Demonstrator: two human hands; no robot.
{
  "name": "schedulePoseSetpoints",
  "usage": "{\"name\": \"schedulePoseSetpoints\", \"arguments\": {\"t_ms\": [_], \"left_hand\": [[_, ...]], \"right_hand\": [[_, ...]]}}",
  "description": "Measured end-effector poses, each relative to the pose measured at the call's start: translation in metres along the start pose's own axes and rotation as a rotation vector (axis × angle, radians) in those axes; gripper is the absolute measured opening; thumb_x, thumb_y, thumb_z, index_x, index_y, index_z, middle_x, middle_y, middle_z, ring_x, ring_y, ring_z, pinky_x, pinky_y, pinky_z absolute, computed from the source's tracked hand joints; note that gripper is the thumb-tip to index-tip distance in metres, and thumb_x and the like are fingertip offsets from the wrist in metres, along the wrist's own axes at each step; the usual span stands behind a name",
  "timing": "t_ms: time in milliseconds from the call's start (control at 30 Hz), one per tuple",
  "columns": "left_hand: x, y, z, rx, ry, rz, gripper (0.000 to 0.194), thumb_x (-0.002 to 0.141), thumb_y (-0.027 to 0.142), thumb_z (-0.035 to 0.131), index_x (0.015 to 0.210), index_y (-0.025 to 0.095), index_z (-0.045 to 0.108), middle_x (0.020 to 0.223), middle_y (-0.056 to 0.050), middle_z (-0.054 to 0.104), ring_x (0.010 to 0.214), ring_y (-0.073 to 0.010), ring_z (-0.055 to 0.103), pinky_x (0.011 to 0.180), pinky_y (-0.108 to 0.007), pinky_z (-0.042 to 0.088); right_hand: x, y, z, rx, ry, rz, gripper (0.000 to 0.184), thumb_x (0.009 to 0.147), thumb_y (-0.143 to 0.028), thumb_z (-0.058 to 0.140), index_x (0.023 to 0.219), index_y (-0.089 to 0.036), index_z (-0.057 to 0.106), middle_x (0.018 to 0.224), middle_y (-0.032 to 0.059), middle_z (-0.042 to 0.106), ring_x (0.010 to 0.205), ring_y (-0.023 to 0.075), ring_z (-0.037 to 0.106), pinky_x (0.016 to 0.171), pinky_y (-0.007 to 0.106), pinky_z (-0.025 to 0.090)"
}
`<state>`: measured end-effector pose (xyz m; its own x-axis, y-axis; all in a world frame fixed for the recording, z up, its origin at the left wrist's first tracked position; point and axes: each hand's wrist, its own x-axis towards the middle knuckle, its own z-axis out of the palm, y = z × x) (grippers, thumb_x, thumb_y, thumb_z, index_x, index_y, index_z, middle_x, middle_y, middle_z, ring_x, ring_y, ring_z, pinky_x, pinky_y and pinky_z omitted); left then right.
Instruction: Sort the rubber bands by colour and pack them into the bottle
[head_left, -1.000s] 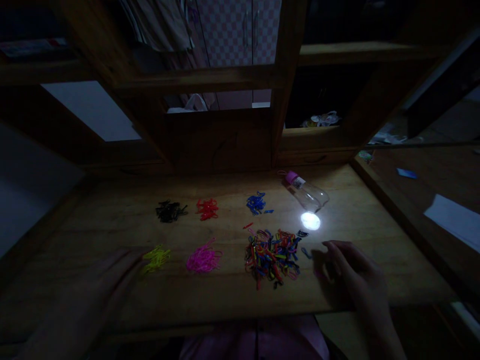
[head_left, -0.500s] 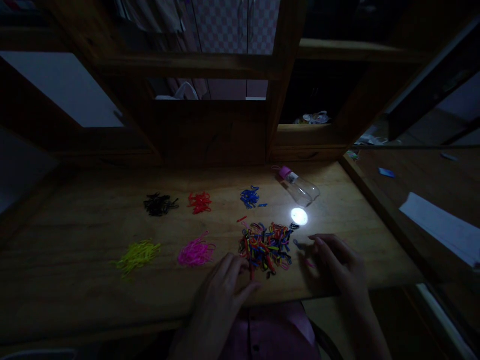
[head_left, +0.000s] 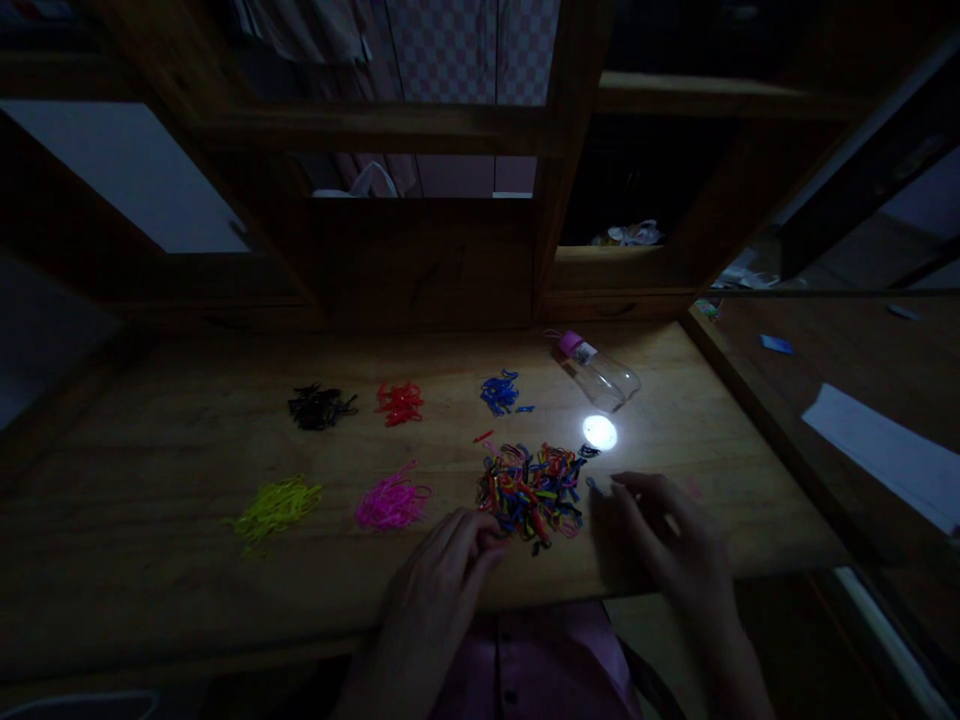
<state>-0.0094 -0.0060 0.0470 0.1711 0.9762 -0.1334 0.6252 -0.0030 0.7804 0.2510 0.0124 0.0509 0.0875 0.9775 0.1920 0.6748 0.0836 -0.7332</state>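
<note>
A mixed heap of small coloured rubber bands (head_left: 532, 490) lies on the wooden desk in front of me. At its left edge is my left hand (head_left: 450, 560), thumb and forefinger pressed together; what they pinch, if anything, is hidden. My right hand (head_left: 675, 535) is to the right of the heap with thumb and forefinger closed, and I cannot make out anything between them. Close to those fingertips lies a small bluish band (head_left: 592, 485). Separate piles hold black bands (head_left: 321, 407), red bands (head_left: 400, 403), blue bands (head_left: 499, 393), yellow bands (head_left: 277, 507) and pink bands (head_left: 391, 500).
Behind the heap, a clear bottle with a purple cap (head_left: 600, 375) lies on its side near a bright spot of light (head_left: 599, 432). A single red band (head_left: 484, 437) sits apart. Wooden shelving (head_left: 420, 260) rises at the back. White paper (head_left: 885, 455) lies at right.
My left thumb has closed against the forefinger, and the red band by it no longer shows. My right hand has shifted slightly left and down; the pink band beneath it is out of sight.
</note>
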Motion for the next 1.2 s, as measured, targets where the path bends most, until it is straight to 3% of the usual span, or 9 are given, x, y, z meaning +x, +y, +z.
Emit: {"name": "schedulePoseSetpoints", "arguments": {"t_ms": [67, 133, 267, 467, 667, 833, 933, 1033, 1200], "left_hand": [[-0.002, 0.000, 0.000, -0.037, 0.017, -0.016, 0.006, 0.091, 0.024, 0.056, 0.094, 0.027, 0.060, 0.090, 0.000, 0.065, 0.084, -0.0196, 0.063, 0.080, -0.033, 0.052], [-0.005, 0.000, -0.001, -0.068, 0.026, -0.028, 0.005, 0.092, 0.028, 0.055, 0.095, 0.028, 0.059, 0.091, 0.000, 0.065, 0.086, -0.0193, 0.063, 0.080, -0.032, 0.052], [-0.010, -0.001, -0.001, -0.097, 0.027, -0.058, 0.006, 0.093, 0.032, 0.055, 0.095, 0.028, 0.058, 0.092, 0.001, 0.065, 0.088, -0.0192, 0.063, 0.079, -0.031, 0.051], [-0.012, -0.004, 0.001, -0.095, 0.035, -0.074, 0.006, 0.090, 0.030, 0.060, 0.096, 0.028, 0.058, 0.090, 0.002, 0.066, 0.085, -0.0186, 0.064, 0.079, -0.032, 0.052], [-0.007, -0.009, 0.004, -0.229, 0.051, -0.089, 0.004, 0.090, 0.027, 0.059, 0.094, 0.026, 0.060, 0.096, 0.000, 0.068, 0.092, -0.0185, 0.067, 0.084, -0.032, 0.054], [0.009, -0.008, -0.003, -0.232, 0.142, 0.032, 0.007, 0.089, 0.028, 0.061, 0.094, 0.025, 0.065, 0.097, -0.001, 0.069, 0.096, -0.0187, 0.066, 0.086, -0.030, 0.054], [0.016, -0.003, -0.007, -0.213, 0.180, 0.077, 0.010, 0.089, 0.028, 0.063, 0.098, 0.028, 0.068, 0.102, 0.001, 0.070, 0.099, -0.0180, 0.066, 0.089, -0.029, 0.053], [0.016, 0.002, -0.009, -0.255, 0.176, 0.047, 0.018, 0.088, 0.028, 0.064, 0.105, 0.031, 0.070, 0.106, 0.003, 0.073, 0.101, -0.0171, 0.068, 0.092, -0.028, 0.053], [0.004, 0.003, -0.013, -0.309, 0.172, -0.044, 0.016, 0.086, 0.028, 0.067, 0.100, 0.031, 0.074, 0.102, 0.004, 0.075, 0.097, -0.0165, 0.070, 0.090, -0.024, 0.054]], "right_hand": [[-0.010, -0.014, 0.006, -0.081, -0.110, -0.172, 0.018, 0.096, -0.028, 0.052, 0.097, -0.023, 0.069, 0.095, 0.0062, 0.069, 0.080, 0.0184, 0.067, 0.068, 0.027, 0.050], [-0.018, -0.029, 0.014, -0.159, -0.171, -0.258, 0.020, 0.097, -0.024, 0.049, 0.098, -0.023, 0.068, 0.096, 0.0066, 0.069, 0.079, 0.0177, 0.067, 0.067, 0.026, 0.049], [-0.019, -0.044, 0.029, -0.255, -0.218, -0.259, 0.018, 0.097, -0.024, 0.050, 0.097, -0.022, 0.068, 0.096, 0.0072, 0.068, 0.075, 0.0171, 0.066, 0.063, 0.026, 0.047], [-0.013, -0.043, 0.037, -0.296, -0.313, -0.240, 0.005, 0.089, -0.025, 0.063, 0.091, -0.022, 0.067, 0.094, 0.0040, 0.068, 0.072, 0.0185, 0.067, 0.060, 0.027, 0.046], [-0.015, -0.043, 0.042, -0.344, -0.312, -0.208, 0.010, 0.092, -0.018, 0.055, 0.094, -0.023, 0.063, 0.102, 0.0048, 0.068, 0.075, 0.0194, 0.066, 0.059, 0.028, 0.044], [-0.014, -0.040, 0.042, -0.301, -0.245, -0.151, 0.005, 0.092, -0.020, 0.055, 0.091, -0.021, 0.060, 0.097, 0.0058, 0.066, 0.069, 0.0190, 0.065, 0.057, 0.029, 0.044], [-0.009, -0.044, 0.040, -0.228, -0.205, -0.152, 0.008, 0.094, -0.021, 0.054, 0.100, -0.021, 0.060, 0.099, 0.0063, 0.064, 0.075, 0.0189, 0.065, 0.060, 0.028, 0.047], [0.000, -0.051, 0.044, -0.232, -0.155, -0.195, 0.017, 0.095, -0.022, 0.055, 0.110, -0.023, 0.061, 0.111, 0.0077, 0.061, 0.082, 0.0200, 0.066, 0.062, 0.028, 0.049], [0.009, -0.055, 0.059, -0.376, -0.184, -0.268, 0.014, 0.093, -0.016, 0.055, 0.102, -0.022, 0.064, 0.118, 0.0102, 0.059, 0.082, 0.0219, 0.065, 0.062, 0.030, 0.049]]}}
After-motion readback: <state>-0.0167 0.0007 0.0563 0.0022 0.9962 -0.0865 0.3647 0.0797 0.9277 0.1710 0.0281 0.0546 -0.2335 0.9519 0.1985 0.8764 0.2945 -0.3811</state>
